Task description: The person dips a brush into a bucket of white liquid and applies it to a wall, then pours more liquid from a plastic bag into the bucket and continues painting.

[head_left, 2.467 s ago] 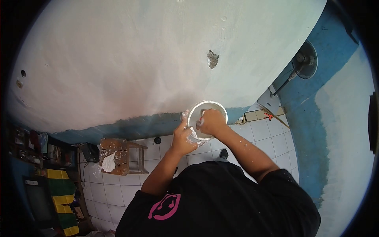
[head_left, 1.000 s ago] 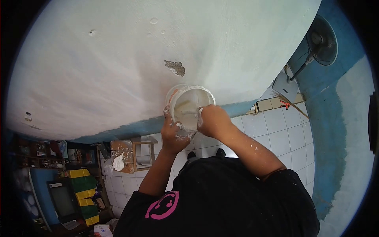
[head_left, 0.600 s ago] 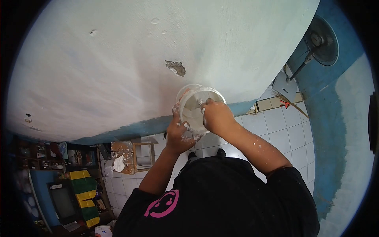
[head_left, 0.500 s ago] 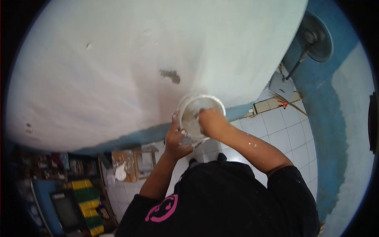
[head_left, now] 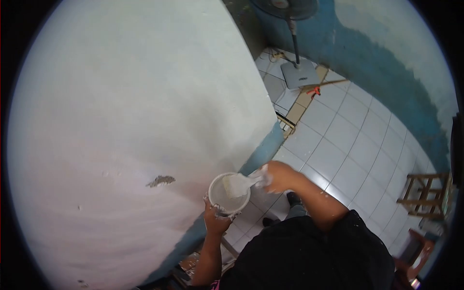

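Note:
My left hand [head_left: 218, 216], smeared with white, is wrapped round the lower left side of a white bucket [head_left: 216, 198] and holds it up in front of the wall. My right hand [head_left: 279, 177] grips the handle of a wide paintbrush [head_left: 238, 185] coated in white. The brush's bristle end lies over the bucket's mouth. Left of the bucket, the whitish wall [head_left: 203, 130] has a rough grey chipped patch [head_left: 161, 181].
A blue band [head_left: 265, 150] runs along the wall's foot. White floor tiles [head_left: 333, 140] spread to the right. A standing fan [head_left: 299, 75] is at the back, with an orange-red object [head_left: 314, 91] near its base. A wooden stool [head_left: 425, 195] stands far right.
My view has swung to the right. My right hand has come up out of the bucket, bringing the paintbrush into sight over its rim. My left hand still holds the bucket.

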### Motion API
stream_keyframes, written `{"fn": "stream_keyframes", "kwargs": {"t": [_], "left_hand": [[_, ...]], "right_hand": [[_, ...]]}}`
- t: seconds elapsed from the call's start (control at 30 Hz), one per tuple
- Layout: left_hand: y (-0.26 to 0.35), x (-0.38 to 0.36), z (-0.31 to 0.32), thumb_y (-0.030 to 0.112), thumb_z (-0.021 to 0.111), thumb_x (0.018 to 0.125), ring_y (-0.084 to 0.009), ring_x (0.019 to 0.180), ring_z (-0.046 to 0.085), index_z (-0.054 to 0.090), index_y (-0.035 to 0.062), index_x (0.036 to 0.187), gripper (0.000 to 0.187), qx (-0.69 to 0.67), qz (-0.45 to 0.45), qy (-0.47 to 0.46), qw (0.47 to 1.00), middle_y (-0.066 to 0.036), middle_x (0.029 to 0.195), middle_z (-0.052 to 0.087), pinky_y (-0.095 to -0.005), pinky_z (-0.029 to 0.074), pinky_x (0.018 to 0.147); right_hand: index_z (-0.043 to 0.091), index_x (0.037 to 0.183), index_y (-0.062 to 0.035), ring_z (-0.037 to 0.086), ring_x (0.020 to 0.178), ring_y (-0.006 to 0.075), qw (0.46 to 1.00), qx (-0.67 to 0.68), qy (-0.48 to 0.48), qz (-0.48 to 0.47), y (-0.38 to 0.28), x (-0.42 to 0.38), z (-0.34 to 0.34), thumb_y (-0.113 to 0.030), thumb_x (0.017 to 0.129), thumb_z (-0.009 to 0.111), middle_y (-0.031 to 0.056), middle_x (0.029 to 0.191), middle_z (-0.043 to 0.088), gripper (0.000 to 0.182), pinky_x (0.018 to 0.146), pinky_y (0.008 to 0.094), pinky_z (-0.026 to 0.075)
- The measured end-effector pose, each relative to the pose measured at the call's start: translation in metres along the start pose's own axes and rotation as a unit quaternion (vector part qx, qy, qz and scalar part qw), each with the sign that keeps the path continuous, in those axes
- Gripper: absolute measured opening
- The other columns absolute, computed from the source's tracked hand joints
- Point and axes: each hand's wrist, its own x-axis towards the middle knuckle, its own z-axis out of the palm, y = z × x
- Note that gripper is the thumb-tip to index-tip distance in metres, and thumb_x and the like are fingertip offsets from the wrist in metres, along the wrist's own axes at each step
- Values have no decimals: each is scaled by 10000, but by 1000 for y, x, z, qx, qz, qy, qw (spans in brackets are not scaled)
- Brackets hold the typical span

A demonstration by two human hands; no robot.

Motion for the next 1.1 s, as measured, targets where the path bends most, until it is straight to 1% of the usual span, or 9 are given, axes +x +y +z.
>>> {"fn": "stream_keyframes", "kwargs": {"t": [0.1, 0.2, 0.27, 0.37, 0.43, 0.53, 0.67, 0.9, 1.1], "left_hand": [[-8, -4, 8, 229, 831, 529, -408, 1098, 497, 658, 4, 908, 473, 19, -9, -26, 999, -250, 1133, 545, -458, 348, 991], [-11, -10, 14, 226, 831, 531, -398, 1080, 515, 662, 6, 897, 459, 31, -25, -42, 998, -240, 1121, 559, -463, 349, 992], [-14, -9, 18, 230, 838, 526, -393, 1062, 528, 661, 4, 902, 472, 6, 3, -55, 998, -231, 1118, 565, -466, 350, 991], [-1, 3, 17, 215, 838, 532, -389, 1053, 536, 655, -1, 934, 492, -16, 4, -102, 995, -230, 1129, 561, -469, 344, 998], [9, 7, 18, 199, 835, 542, -386, 1062, 532, 657, 1, 937, 476, -43, -10, -98, 994, -236, 1128, 557, -463, 330, 1013], [28, 20, 19, 185, 829, 563, -391, 1097, 513, 664, 7, 929, 439, -73, -9, -83, 994, -249, 1156, 540, -455, 300, 1039], [6, 7, 14, 199, 834, 569, -409, 1161, 467, 666, 12, 937, 446, -41, 11, -123, 992, -269, 1220, 496, -458, 270, 1058], [-10, -9, 17, 221, 850, 547, -435, 1194, 431, 658, 2, 949, 496, -49, -22, -142, 988, -316, 1263, 437, -479, 271, 1051], [-27, -17, 27, 239, 879, 502, -444, 1217, 404, 624, 18, 1004, 605, -53, 15, -151, 987, -344, 1290, 389, -483, 277, 1042]], "right_hand": [[526, 1161, 9, 619, 801, 160, 902, 363, 175, -158, 131, -6, 8, -20, 669, 616, 94, 918, 657, 501, 650, 302, 517], [576, 1033, 11, 568, 732, 163, 863, 429, 264, 36, 218, -15, 2, -40, 655, 589, 81, 897, 648, 382, 625, 315, 465], [627, 916, -31, 594, 753, 330, 899, -35, 346, 266, 243, 4, -8, -190, 747, 552, 199, 844, 624, 244, 682, 387, 478], [631, 850, -39, 585, 880, 326, 904, -284, 271, 168, 301, 63, -20, -286, 820, 468, 201, 871, 627, 297, 777, 445, 470], [634, 936, -51, 584, 929, 326, 905, -377, 152, 124, 270, 109, -51, -310, 781, 542, 174, 881, 635, 315, 827, 378, 465], [632, 851, -38, 509, 583, 147, 918, 22, 344, 199, 136, 112, -93, -217, 832, 593, 65, 658, 571, 184, 580, 281, 420], [636, 869, -25, 461, 536, 123, 863, 286, 416, -3, 36, 60, -123, -218, 823, 606, 59, 587, 532, 201, 533, 267, 397], [621, 997, -26, 605, 653, 202, 907, 109, 363, 183, 229, 110, -72, -249, 778, 604, 86, 726, 631, 314, 656, 288, 484], [624, 927, 33, 632, 744, 270, 883, -132, 319, 319, 185, 107, -90, -264, 703, 636, 180, 811, 646, 372, 727, 338, 489]]}}
